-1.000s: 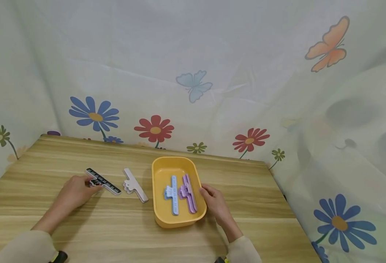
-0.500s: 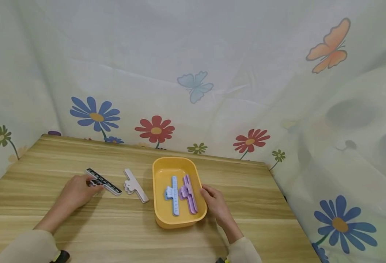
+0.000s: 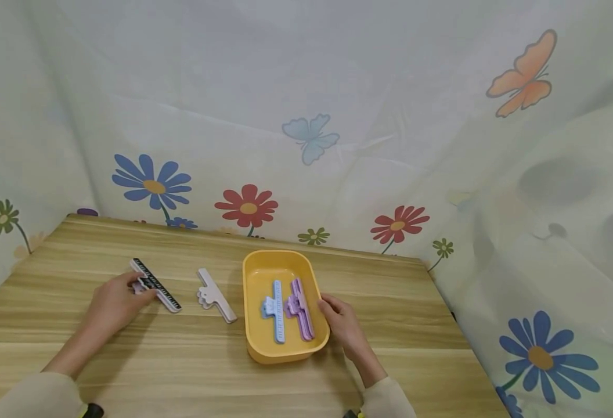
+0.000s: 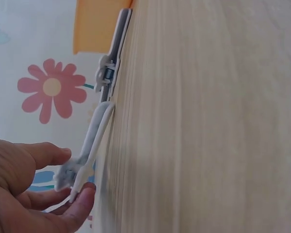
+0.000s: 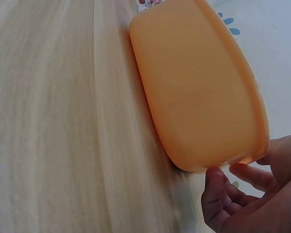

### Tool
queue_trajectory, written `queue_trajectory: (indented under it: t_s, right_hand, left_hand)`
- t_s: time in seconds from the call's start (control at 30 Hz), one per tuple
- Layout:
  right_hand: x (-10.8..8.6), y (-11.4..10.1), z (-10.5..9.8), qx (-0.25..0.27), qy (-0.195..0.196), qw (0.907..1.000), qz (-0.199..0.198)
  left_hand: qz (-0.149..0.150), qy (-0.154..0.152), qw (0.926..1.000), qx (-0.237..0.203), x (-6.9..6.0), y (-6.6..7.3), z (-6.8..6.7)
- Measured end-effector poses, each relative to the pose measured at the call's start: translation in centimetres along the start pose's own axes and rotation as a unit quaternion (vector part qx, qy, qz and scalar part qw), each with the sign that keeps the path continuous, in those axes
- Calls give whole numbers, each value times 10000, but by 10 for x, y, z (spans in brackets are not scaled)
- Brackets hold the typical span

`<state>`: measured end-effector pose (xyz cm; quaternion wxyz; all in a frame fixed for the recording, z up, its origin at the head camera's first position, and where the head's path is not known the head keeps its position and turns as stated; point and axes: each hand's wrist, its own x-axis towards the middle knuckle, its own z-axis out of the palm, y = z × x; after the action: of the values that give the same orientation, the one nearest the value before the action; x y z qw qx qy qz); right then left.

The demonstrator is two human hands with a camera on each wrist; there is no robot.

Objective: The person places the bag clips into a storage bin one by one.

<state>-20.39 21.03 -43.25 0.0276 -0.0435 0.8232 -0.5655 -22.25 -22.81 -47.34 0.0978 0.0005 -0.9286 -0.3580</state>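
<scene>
My left hand (image 3: 115, 303) pinches the handle of a black piano-key clip (image 3: 160, 290) with white edges, at the left of the table. In the left wrist view this clip (image 4: 93, 133) is tilted, its lower end close to the wood; thumb and fingers lie on either side of its handle. Just right of it a white clip (image 3: 215, 295) lies on the table. My right hand (image 3: 344, 325) grips the right wall of a yellow plastic basin (image 3: 256, 350). Inside the basin lie a light blue clip (image 3: 278, 313) and purple clips (image 3: 302, 313), side by side.
The wood-grain table (image 3: 202, 371) ends at the back against a fabric curtain (image 3: 223, 87) printed with flowers and butterflies. A small purple object (image 3: 87, 212) shows behind the table's far left corner.
The black piano-key clip has shifted slightly left with my left hand and turned more steeply. My right hand and the basin stay in place.
</scene>
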Motion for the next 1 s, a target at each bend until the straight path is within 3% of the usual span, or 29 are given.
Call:
queue_trajectory:
  t_s: [0.13,0.23,0.5,0.8,1.0]
  right_hand:
    - [0,1,0,40,13,10000,-18]
    - [0,1,0,68,31,10000,-41]
    - [-1,0,-1,-14,-8,10000,-26]
    - [15,38,-1,-57,71,10000,-38]
    - [18,43,-1,-49,108,9999,-33]
  left_hand:
    - [198,299,9993,-41,0,0,-2]
    - [262,362,9990,-62,0,0,-6]
    - [228,87,9994,-262,0,10,-25]
    - [61,-275,9989,-387,2,32,-52]
    - [56,-318,9988,-359,1,47,-68]
